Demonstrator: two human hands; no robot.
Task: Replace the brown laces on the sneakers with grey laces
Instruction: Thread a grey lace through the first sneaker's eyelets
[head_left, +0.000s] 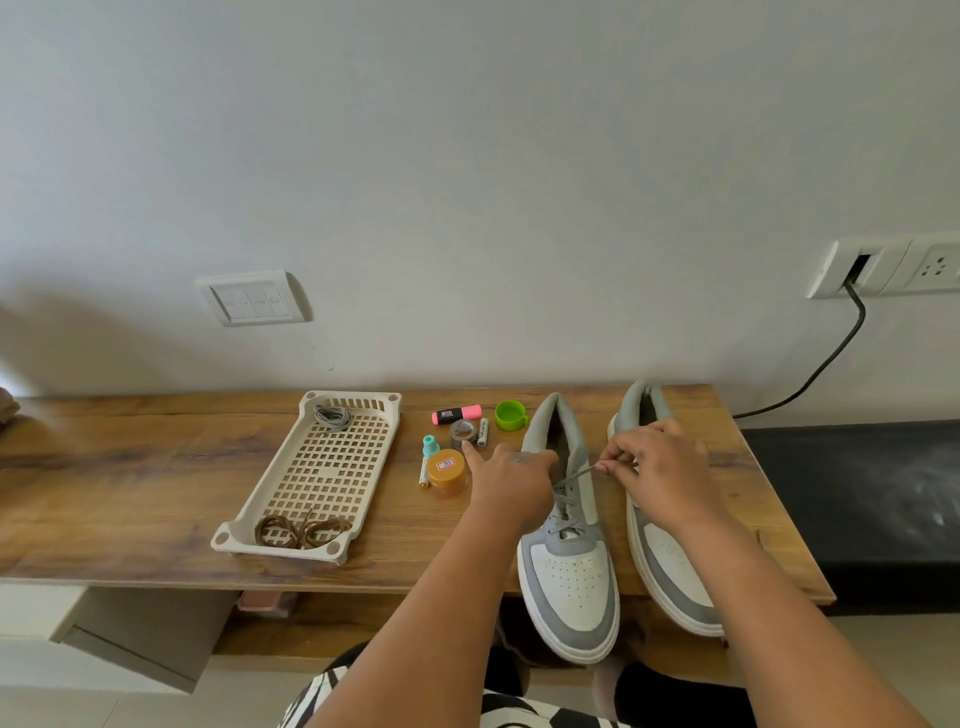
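At the left sneaker (566, 525), right of the tray (311, 478), the right hand (660, 467) pinches the grey lace (574, 475) taut while the left hand (511, 480), forefinger extended, steadies the collar; pulling evenly should seat it flat.

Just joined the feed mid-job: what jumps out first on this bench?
Both hands work on the left grey-and-white sneaker at the bench's right end: the right hand pinches a grey lace, the left hand holds the shoe's collar. To the left, a cream perforated plastic tray holds coiled brown laces near its front edge.
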